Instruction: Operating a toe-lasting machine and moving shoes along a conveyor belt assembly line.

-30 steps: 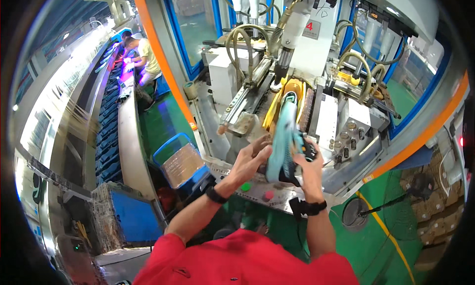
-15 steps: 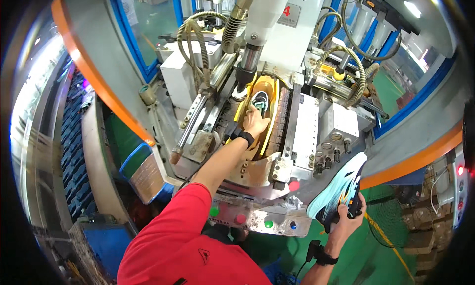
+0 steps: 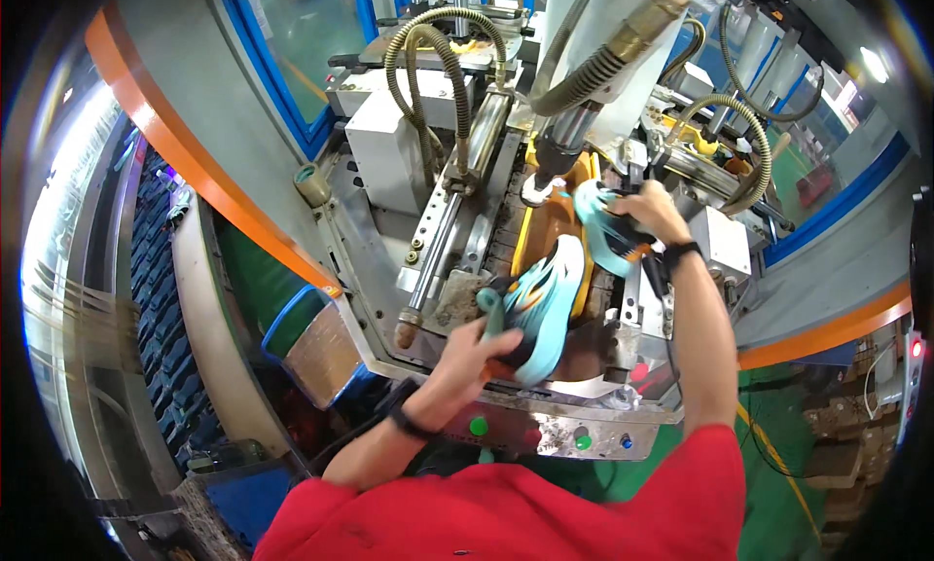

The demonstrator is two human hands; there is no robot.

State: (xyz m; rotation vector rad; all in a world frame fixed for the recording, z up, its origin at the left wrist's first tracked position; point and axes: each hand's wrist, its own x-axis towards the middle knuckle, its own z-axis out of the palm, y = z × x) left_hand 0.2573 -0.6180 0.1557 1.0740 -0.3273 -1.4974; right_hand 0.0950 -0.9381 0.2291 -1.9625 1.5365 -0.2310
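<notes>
Close to the machine's front edge, my left hand (image 3: 455,374) grips a light-blue and black sneaker (image 3: 550,313) with orange marks, held tilted over the near part of a yellow-edged trough (image 3: 555,227). Farther back and to the right, my right hand (image 3: 654,217) is closed around a second light-blue and black sneaker (image 3: 601,230), blurred by motion, over the trough's right side. Fingers of both hands are partly hidden by the shoes. A dark press ram (image 3: 561,147) with a white tip hangs just left of the right-hand sneaker.
Metal cylinders and ribbed hoses (image 3: 428,36) flank the trough. A front panel (image 3: 545,434) carries coloured buttons. An orange rim (image 3: 204,172) curves past on the left, with a blue-edged bin (image 3: 326,357) below it. Farther left runs a rack of dark pieces (image 3: 156,298).
My left hand has come back from the trough toward the front edge, now with a sneaker. My right hand has swung up and leftward from the lower right to over the machine.
</notes>
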